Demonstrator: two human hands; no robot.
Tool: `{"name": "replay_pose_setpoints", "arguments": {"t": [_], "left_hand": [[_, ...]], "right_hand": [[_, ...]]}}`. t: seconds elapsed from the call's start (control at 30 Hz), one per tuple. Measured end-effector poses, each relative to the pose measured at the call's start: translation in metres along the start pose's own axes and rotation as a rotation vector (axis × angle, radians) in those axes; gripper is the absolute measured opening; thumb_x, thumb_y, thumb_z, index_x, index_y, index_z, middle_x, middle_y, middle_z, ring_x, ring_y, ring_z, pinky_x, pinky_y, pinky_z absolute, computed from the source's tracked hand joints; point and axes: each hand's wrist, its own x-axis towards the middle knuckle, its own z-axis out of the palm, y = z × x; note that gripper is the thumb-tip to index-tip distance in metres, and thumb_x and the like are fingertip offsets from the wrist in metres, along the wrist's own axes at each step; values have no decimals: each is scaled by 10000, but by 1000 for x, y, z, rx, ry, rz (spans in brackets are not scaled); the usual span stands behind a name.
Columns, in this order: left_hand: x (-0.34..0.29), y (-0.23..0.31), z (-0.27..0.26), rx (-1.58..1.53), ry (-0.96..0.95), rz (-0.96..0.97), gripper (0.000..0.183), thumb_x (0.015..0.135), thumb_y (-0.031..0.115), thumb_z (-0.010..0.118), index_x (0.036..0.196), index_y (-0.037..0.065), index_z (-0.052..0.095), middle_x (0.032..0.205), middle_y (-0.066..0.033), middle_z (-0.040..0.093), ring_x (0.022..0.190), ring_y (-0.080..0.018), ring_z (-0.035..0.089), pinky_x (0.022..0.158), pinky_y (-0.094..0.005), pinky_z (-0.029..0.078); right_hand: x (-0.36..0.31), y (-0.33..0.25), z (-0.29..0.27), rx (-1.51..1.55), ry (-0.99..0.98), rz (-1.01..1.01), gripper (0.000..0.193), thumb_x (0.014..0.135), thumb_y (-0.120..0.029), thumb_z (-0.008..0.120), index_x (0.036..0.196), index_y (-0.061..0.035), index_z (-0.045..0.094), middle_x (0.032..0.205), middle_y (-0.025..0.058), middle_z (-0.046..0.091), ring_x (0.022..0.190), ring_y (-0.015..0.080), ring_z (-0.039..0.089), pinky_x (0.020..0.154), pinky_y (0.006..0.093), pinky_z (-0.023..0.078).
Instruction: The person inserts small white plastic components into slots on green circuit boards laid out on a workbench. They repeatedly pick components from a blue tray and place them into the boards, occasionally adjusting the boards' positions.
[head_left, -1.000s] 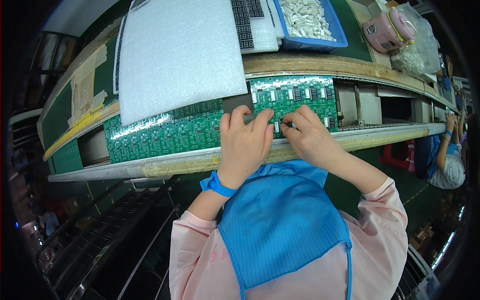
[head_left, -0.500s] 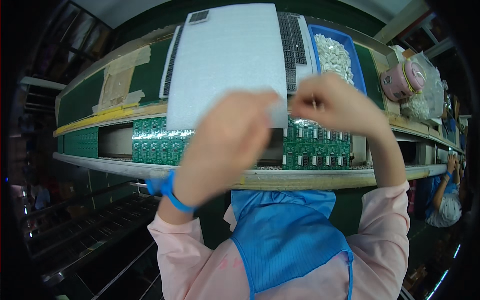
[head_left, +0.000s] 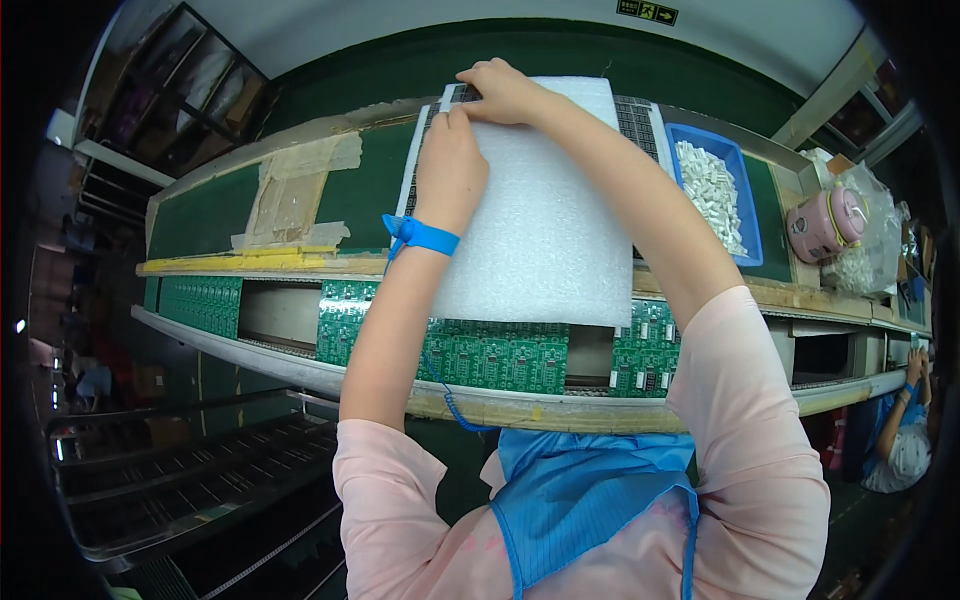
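Observation:
A white foam sheet [head_left: 545, 225] lies on the bench, its near edge hanging over a line of green circuit boards [head_left: 505, 362]. At its far left corner, my right hand [head_left: 508, 95] has thumb and fingers around a small group of dark digit displays [head_left: 464, 93]. My left hand [head_left: 452, 170], wearing a blue wrist strap [head_left: 425, 236], is beside it with fingertips pinched at the foam's left edge. What the left fingertips hold is hidden. More dark displays [head_left: 637, 125] lie right of the sheet; white parts stand on the right-hand boards [head_left: 640, 350].
A blue tray [head_left: 752, 205] of small white parts stands right of the foam. Farther right are a pink lidded container [head_left: 822, 225] and plastic bags [head_left: 880, 240]. Taped cardboard [head_left: 290, 195] covers part of the bench at left. Another person [head_left: 903, 430] works at the far right.
Both hands have moved from above the circuit boards to the foam's far left corner, and the right hand has closed around the displays there. The whole view has shifted.

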Motion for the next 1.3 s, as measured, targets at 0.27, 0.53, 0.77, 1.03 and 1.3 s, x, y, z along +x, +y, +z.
{"name": "replay_pose_setpoints", "arguments": {"t": [0.27,0.53,0.77,1.03,1.3], "left_hand": [[-3,4,3,32,27,30,328,846,-65,537,1172,-104,530,1004,-248,631,939,-391,638,837,-436,534],[-2,6,6,70,-2,13,306,856,-47,516,1157,-91,553,981,-240,640,921,-388,635,824,-451,522],[-3,4,5,68,-5,19,295,855,-40,522,1143,-87,566,982,-235,638,933,-388,635,836,-454,520],[-4,3,5,68,-1,17,300,852,-37,528,1145,-74,583,993,-242,640,934,-393,639,836,-455,523],[-2,7,6,79,11,23,371,868,-37,501,1235,-76,540,1003,-247,638,939,-395,636,838,-452,526]], "right_hand": [[18,4,-4,-117,-223,-93,622,944,-450,639,1327,38,594,1230,230,612,1185,368,553,1011,422,476],[17,14,6,-117,-74,-200,591,991,-504,550,1165,58,602,1133,227,575,1121,353,542,960,434,484],[12,14,12,-71,103,-244,580,982,-507,565,1145,48,601,1116,230,572,1119,348,543,969,415,487],[6,8,3,30,144,-170,537,970,-460,599,1145,48,603,1123,228,579,1104,357,557,960,417,491],[10,9,10,-155,48,-208,498,942,-406,647,1167,32,575,1130,233,629,1120,366,598,952,427,511]]}}
